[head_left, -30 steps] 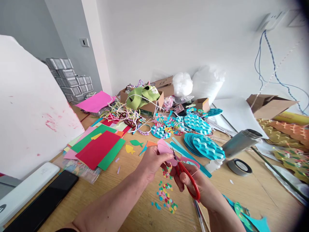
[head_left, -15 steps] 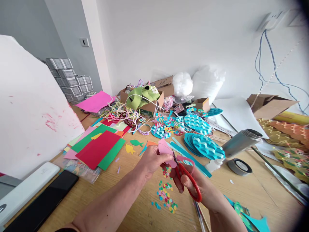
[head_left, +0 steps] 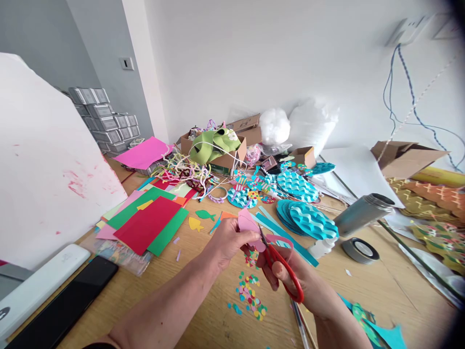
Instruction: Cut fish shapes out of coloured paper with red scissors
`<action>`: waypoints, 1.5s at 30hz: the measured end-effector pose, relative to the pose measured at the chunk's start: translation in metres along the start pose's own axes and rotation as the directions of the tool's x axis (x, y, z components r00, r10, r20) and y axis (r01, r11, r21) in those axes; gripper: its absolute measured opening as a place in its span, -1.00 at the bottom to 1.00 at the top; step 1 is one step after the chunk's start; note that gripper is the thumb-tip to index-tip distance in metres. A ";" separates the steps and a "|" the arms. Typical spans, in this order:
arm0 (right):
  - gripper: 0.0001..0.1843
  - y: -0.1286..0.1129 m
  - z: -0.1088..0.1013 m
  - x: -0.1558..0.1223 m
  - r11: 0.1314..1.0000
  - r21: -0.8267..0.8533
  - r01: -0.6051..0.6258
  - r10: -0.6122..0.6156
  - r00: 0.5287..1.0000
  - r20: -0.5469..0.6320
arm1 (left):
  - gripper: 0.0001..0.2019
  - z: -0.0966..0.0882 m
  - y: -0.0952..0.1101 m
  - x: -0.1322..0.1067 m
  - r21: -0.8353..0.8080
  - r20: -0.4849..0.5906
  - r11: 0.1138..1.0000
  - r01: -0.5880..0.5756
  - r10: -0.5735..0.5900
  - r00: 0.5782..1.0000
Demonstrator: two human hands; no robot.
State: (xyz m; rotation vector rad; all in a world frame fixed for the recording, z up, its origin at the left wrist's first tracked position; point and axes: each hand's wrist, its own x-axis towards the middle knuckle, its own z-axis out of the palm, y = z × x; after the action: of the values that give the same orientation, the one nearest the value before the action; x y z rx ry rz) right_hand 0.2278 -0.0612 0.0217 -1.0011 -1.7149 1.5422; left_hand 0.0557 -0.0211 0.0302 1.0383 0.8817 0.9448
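My left hand (head_left: 227,245) pinches a pink paper cut-out (head_left: 247,222) above the wooden table (head_left: 203,291). My right hand (head_left: 296,283) is wrapped round red-handled scissors (head_left: 282,267), whose blades bite into the pink paper's lower edge. A curled pink strip (head_left: 279,239) hangs off the cut to the right. Small coloured paper dots (head_left: 250,294) lie on the table just below both hands.
Red, green and pink paper sheets (head_left: 147,223) lie to the left, by a black phone (head_left: 61,308). Turquoise scalloped paper discs (head_left: 308,219), a steel flask (head_left: 361,214), a tape roll (head_left: 361,250) and cardboard boxes (head_left: 221,150) crowd the back and right.
The scissors have worked a little further along the pink paper; the trimmed pink strip has shortened and curled closer. Both hands stay in nearly the same place.
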 end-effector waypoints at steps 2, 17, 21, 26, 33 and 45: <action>-0.32 -0.001 0.000 0.000 1.000 0.003 -0.002 0.002 1.000 -0.009 | -0.76 0.000 0.000 0.000 -0.013 -0.002 1.000 0.010 -0.010 1.000; -0.31 -0.006 0.001 0.001 0.999 0.017 -0.028 0.028 1.000 -0.009 | -0.76 0.003 0.002 -0.001 -0.069 -0.043 0.997 0.037 -0.040 0.998; -0.29 -0.008 0.001 0.001 1.000 -0.003 -0.031 0.031 1.000 0.007 | -0.76 0.003 0.003 -0.001 -0.045 -0.041 0.998 0.031 -0.033 0.999; -0.30 -0.012 0.001 0.002 1.000 -0.021 -0.010 0.011 0.999 0.030 | -0.76 0.002 0.003 -0.001 -0.034 -0.038 0.999 0.030 -0.031 0.999; -0.29 -0.011 0.001 0.003 0.999 -0.020 -0.028 0.028 0.999 0.024 | -0.77 0.003 0.004 0.000 -0.021 -0.039 0.999 0.033 -0.034 0.999; -0.28 -0.013 0.002 0.002 0.998 -0.022 -0.060 0.060 0.998 0.002 | -0.78 0.002 0.004 -0.001 -0.050 -0.040 0.998 0.044 -0.046 0.998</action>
State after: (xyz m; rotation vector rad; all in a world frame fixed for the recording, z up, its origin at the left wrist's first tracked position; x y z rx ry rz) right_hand 0.2233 -0.0610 0.0344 -1.0711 -1.7210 1.5660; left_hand 0.0562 -0.0218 0.0345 0.9564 0.9081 0.9483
